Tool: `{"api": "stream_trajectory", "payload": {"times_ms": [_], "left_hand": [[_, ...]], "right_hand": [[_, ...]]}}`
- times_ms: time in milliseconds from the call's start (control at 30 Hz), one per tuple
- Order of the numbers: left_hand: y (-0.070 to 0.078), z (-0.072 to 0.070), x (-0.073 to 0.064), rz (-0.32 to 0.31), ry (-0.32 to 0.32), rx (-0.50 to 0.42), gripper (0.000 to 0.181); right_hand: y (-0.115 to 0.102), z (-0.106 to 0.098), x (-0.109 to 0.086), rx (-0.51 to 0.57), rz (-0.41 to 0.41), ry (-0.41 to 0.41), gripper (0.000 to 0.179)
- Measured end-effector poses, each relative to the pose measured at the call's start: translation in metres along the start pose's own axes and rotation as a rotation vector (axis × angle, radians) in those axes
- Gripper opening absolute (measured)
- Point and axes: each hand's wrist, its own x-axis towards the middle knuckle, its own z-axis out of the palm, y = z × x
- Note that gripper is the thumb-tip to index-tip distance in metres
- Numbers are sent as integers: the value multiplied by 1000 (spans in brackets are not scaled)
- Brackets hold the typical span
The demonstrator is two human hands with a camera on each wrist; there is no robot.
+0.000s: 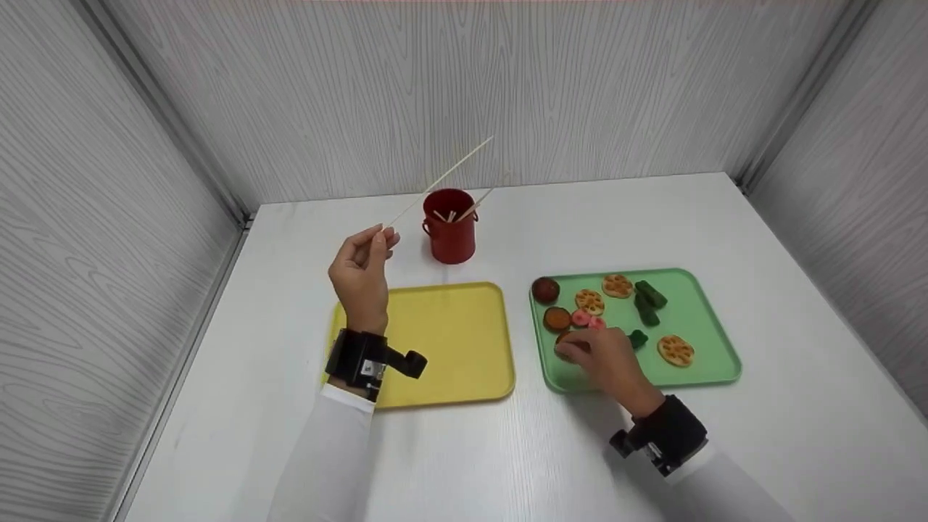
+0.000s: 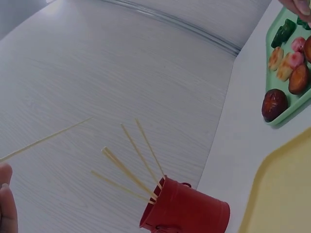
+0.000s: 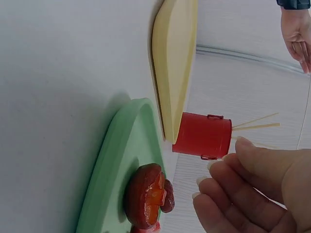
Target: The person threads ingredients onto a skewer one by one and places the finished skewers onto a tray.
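Steady the stick, take the brown piece by its sides

The left grip (image 1: pixel 360 279) pinches a thin stick (image 1: pixel 460 165) near its lower end, close to the far left corner of the yellow tray (image 1: pixel 449 348); the stick slants up past the red bucket (image 1: pixel 453 245). The right grip (image 1: pixel 612 362) hangs over the near left part of the green tray (image 1: pixel 696 312) on the counter (image 1: pixel 449 464), fingers loosely bent and parted from the thumb, seemingly with nothing between them. Below it on that tray lies a round brown piece (image 3: pixel 141 199), its cut top showing orange; whether a fingertip touches it, I cannot tell.

A good pick-up would set thumb and forefinger on opposite sides, leaving the top uncovered. Pink pieces (image 2: pixel 296 60) sit near, so a straight lift seems safest. The left pinch should be light but firm, the stick's free end clear of the right fingers.
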Motion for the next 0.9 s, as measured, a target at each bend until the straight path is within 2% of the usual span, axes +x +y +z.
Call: {"api": "stream_trajectory", "payload": {"times_ms": [133, 300, 600, 767, 900], "left_hand": [[-2, 1, -10, -21, -33, -60, 16], [-4, 2, -23, -62, -107, -113, 20], [-20, 7, -50, -160, -232, -130, 23], [-30, 5, -66, -216, -251, -122, 25], [-36, 3, -76, -254, -253, -150, 23]], "right_hand": [[1, -1, 6, 84, 26, 73, 5], [0, -2, 14, 233, 60, 122, 12], [-4, -3, 28, 325, 151, 165, 20], [-12, -1, 34, 543, 209, 174, 27], [-18, 0, 42, 721, 268, 158, 37]]}}
